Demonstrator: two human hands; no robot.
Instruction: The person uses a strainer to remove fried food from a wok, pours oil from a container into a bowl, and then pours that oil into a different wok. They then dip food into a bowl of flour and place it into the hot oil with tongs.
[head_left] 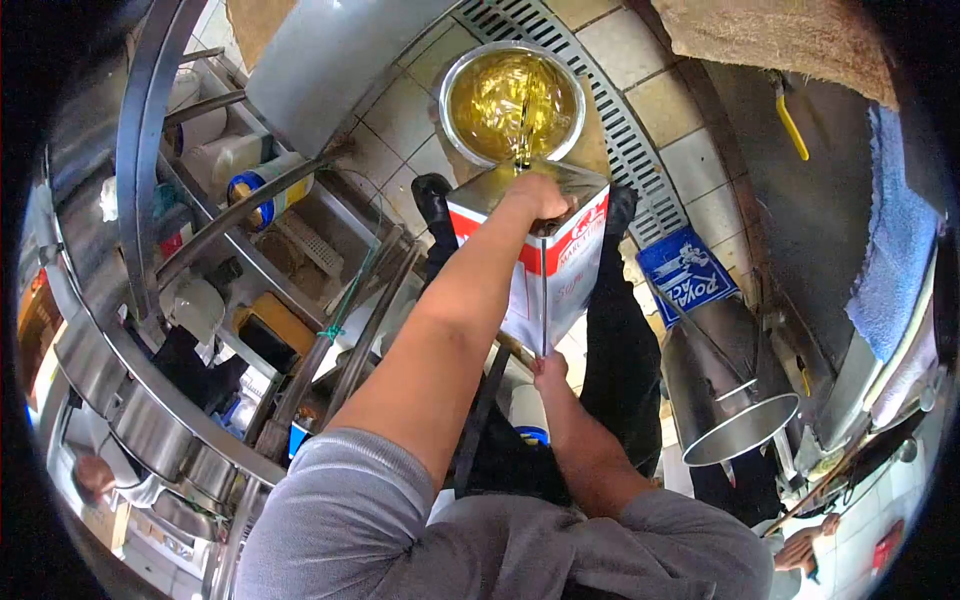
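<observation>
A large square oil tin (525, 300) with a red and white label leans forward between my legs. My left hand (538, 198) is closed at its metal top, apparently on the handle, which the fingers cover. Low on the tin, my right hand (549, 370) grips the bottom corner. Yellow oil (500, 105) runs from the front edge of the tin into a round metal bowl (452, 135) on the floor, where the liquid looks rippled.
A floor drain grate (640, 165) runs past the bowl on the right. Beside my right leg are a blue printed bag (686, 275) and a metal cylinder (720, 385). Metal racks (235, 215) with containers stand at left. Another person's hand (800, 548) shows at lower right.
</observation>
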